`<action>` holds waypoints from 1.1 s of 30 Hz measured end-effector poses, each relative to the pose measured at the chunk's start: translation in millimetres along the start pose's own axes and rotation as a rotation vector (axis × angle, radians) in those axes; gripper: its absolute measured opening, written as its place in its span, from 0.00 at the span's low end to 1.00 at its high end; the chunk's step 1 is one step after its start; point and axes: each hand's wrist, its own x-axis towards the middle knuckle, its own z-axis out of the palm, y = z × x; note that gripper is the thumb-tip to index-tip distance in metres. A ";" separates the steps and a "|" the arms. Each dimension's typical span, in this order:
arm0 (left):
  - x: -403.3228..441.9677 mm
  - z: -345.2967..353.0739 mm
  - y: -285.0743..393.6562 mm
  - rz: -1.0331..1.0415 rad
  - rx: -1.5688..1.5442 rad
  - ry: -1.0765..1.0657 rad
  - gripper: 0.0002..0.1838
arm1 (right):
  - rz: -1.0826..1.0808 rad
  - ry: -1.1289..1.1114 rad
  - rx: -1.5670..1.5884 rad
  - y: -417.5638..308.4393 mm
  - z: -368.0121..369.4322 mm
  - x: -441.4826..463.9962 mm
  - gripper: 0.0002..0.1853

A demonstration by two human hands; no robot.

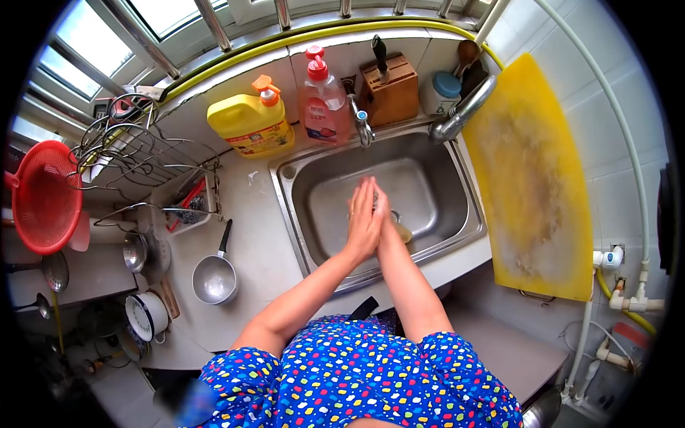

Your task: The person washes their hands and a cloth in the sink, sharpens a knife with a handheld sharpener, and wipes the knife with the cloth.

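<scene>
My left hand (361,222) and my right hand (382,205) are pressed palm to palm over the steel sink (421,182). Their fingers are stretched out and point toward the far side of the basin. A small greyish patch shows between the hands, too little to name. Just beyond my right wrist, a yellowish object (404,234) lies on the basin floor, partly hidden by the forearm. The small tap (362,128) and the larger curved faucet (464,114) stand at the sink's back edge.
Behind the sink are a yellow jug (251,127), a pink soap bottle (325,107) and a knife block (389,89). A small saucepan (215,279) sits on the left counter. At right leans a yellow cutting board (531,178). A red colander (47,196) hangs at far left.
</scene>
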 end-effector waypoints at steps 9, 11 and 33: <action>5.6 -9.8 -25.2 -0.296 -0.358 -0.033 0.26 | -0.182 0.032 -0.148 6.7 11.6 -7.0 0.23; -17.3 -6.9 -1.1 -0.087 -0.040 -0.058 0.27 | -0.083 0.209 -0.136 -8.9 28.3 -19.6 0.23; 3.3 -2.3 -33.0 -0.381 -0.798 0.015 0.24 | -0.377 -0.050 -0.321 26.4 2.3 -24.0 0.29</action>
